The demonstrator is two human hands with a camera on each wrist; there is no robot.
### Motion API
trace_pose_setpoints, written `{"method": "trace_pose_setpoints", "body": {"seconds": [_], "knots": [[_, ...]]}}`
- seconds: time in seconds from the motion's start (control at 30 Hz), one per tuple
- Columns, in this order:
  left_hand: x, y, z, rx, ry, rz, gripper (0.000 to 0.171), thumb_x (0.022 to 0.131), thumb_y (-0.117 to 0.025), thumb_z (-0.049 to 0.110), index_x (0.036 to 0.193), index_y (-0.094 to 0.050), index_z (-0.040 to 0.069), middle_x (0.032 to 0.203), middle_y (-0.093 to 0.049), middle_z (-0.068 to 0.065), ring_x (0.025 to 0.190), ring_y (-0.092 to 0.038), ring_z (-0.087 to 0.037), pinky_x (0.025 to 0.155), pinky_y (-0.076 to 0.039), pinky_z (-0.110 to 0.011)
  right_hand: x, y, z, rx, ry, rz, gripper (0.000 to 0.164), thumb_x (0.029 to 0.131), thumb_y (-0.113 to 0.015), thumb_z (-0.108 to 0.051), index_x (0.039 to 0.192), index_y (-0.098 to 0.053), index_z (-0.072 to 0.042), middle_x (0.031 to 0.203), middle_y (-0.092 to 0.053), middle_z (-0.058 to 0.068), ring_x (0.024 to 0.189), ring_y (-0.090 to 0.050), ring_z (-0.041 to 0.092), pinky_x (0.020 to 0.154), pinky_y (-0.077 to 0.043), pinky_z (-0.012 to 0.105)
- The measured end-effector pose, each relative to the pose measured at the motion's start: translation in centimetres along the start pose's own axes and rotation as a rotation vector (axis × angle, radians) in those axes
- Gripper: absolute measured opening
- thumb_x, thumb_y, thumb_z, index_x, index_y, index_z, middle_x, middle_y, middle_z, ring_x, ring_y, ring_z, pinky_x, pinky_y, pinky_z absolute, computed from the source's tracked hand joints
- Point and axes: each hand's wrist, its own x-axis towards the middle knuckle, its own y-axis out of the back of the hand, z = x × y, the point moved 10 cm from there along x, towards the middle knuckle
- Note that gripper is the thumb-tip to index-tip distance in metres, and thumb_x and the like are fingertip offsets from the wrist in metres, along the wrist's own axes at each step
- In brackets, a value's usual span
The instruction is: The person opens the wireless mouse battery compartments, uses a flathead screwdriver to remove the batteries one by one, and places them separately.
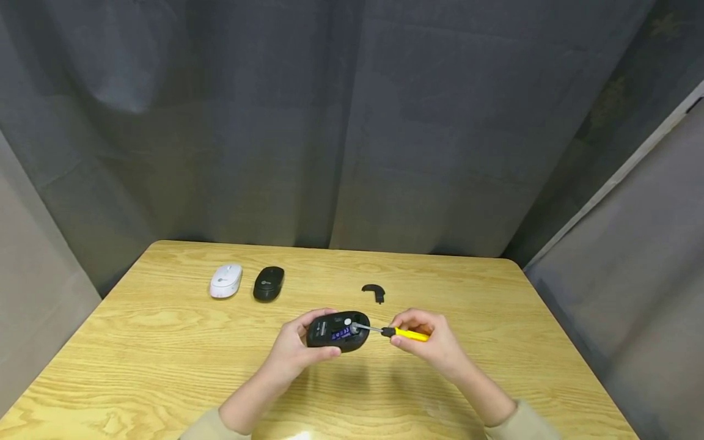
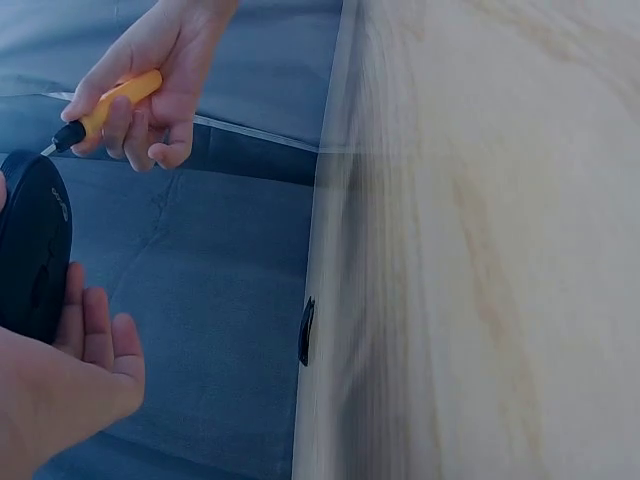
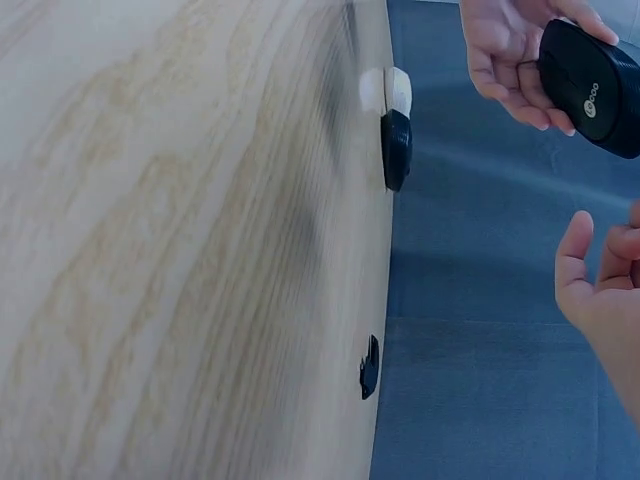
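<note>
The left hand (image 1: 291,348) gripped a mouse (image 1: 321,330), the right hand (image 1: 437,347) a screwdriver (image 1: 409,334). The mouse seemed light, stiff, best side-held.

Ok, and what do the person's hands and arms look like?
The left hand and right hand are ungloved. The left sleeve and right sleeve are plain pale beige, ending on the forearms, with wrists uncovered. No cables or printed markings show.
</note>
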Motion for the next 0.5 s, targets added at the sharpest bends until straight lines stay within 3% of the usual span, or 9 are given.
{"method": "trace_pose_setpoints", "body": {"seconds": [0.3, 0.5], "knots": [[0.08, -0.07, 0.51, 0.044, -0.04, -0.007, 0.063, 0.061, -0.079, 0.005, 0.118, -0.054, 0.013, 0.117, -0.056, -0.011, 0.1, -0.057, -0.022, 0.078, -0.05, -0.029, -0.21, 0.27, 0.53, -0.004, 0.011, 0.023, 0.019, 0.075, -0.068, -0.001, 0.091, -0.061, -0.009, 0.078, -0.064, -0.007, 0.063, -0.057, 0.01, 0.054, -0.049, 0.025], [-0.01, 0.23, 0.6, 0.107, -0.038, 0.007, 0.063, 0.061, -0.079, 0.008, 0.119, -0.053, 0.014, 0.117, -0.056, -0.01, 0.099, -0.056, -0.021, 0.077, -0.051, -0.027, -0.29, 0.78, 0.12, -0.026, 0.02, 0.017, 0.023, 0.075, -0.069, -0.004, 0.095, -0.059, -0.009, 0.077, -0.063, 0.004, 0.063, -0.055, 0.01, 0.053, -0.047, 0.025]]}}
